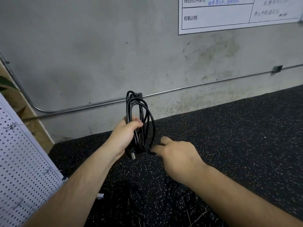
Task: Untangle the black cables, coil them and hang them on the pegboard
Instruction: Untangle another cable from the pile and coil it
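Black cable (139,110) being held as a tall, narrow bundle of upright loops at the middle of the scene, raised off the speckled floor (229,128), in front of the far concrete wall (98,54). Gripping the bundle around its middle with the left hand (126,135), fingers and thumb curled tight round several strands. Letting a plug (132,155) with metal prongs dangle just below that hand. Reaching in from the right with the right hand (178,154), fingers half bent, fingertips meeting the lowest strand of the outermost loop, just above the floor; not showing clearly whether pinching that strand or only touching it.

Judging the step in hand: coiling, and nearing its end, with the untangling of this cable seemingly done, going by loops hanging free of knots. Probably gathering the last slack loop, bulging wider than the rest on the right side, into the bundle. Not yet hanging anything: white pegboard (24,161) leaning at the near left, well apart from the coil, with a small hook (11,126) showing faintly on it.

Next move likely calling for drawing that slack loop in beside the others, keeping the left grip firm against the loops springing apart, then swinging the coil left and slipping its top over a hook. Needing care with the dangling plug, apt to swing or snag. Unable to tell of further cables in the dark near part of the floor.
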